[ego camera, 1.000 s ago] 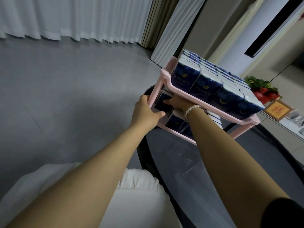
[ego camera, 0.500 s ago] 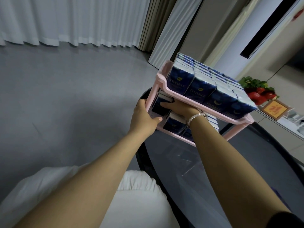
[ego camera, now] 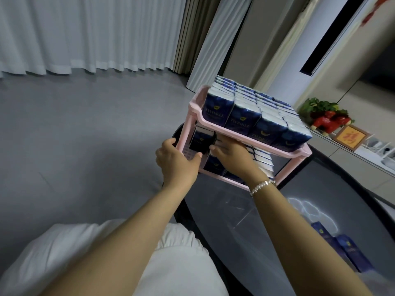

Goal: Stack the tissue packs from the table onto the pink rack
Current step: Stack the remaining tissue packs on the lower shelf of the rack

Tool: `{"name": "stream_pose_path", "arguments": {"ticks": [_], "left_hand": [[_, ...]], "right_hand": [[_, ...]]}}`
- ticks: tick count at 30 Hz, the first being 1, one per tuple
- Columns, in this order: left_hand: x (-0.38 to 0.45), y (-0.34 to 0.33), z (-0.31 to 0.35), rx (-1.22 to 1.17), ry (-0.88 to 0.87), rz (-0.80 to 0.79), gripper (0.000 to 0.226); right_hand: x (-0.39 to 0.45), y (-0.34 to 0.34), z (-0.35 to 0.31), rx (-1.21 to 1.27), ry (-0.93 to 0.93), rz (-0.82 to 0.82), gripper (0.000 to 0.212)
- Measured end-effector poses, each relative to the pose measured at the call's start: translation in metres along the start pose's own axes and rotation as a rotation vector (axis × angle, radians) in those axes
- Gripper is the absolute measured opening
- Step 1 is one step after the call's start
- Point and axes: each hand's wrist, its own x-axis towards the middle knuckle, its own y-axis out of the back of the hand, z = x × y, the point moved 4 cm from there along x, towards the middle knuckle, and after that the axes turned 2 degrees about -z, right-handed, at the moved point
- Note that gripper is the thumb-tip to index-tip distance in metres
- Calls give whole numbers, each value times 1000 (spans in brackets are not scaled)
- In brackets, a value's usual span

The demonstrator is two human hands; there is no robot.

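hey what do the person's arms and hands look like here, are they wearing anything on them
Both forearms are bare, with no sleeves in view and no gloves. The left hand shows no rings or jewellery. Behind the right hand, the wrist carries a bracelet of small white pearl-like beads. No watch and no markings show on either arm. Below the arms lies pale cream clothing, likely on the person's lap.

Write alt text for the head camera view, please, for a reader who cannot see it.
Both hands push a tissue pack into the lower shelf of a pink rack on a dark table: left hand, right hand. The top shelf is full; more packs lie near the right arm.
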Motion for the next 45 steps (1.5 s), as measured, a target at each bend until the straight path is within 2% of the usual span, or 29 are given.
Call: {"name": "stream_pose_path", "arguments": {"ticks": [3, 8, 14, 20, 24, 28, 33, 37, 42, 45], "left_hand": [[-8, -2, -1, -70, -35, 0, 55], [-28, -18, 9, -67, -94, -247, 31], [-59, -40, 20, 279, -341, -475, 24], [-86, -70, 30, 450, -388, -703, 21], [-105, -97, 39, 408, -328, -795, 20], [-127, -129, 44, 371, -243, -860, 21], [-151, -175, 34, 282, -82, -926, 14], [-156, -194, 26, 156, 42, -872, 26], [-155, -188, 23, 68, 30, -911, 37], [-158, -183, 23, -43, 76, -932, 33]], "right_hand": [[-20, 3, 5, -108, 78, 90, 48], [-63, 14, 14, -13, 96, 213, 36], [-131, 36, 49, 19, -34, 338, 23], [-187, 60, 113, -210, -220, 443, 25], [-210, 67, 156, -329, -418, 362, 43], [-222, 69, 182, -341, -526, 253, 48], [-231, 70, 190, -302, -515, 250, 50], [-237, 70, 189, -143, -487, 294, 51], [-247, 59, 179, 123, -345, 453, 60], [-246, 57, 174, 132, -276, 413, 64]]}}
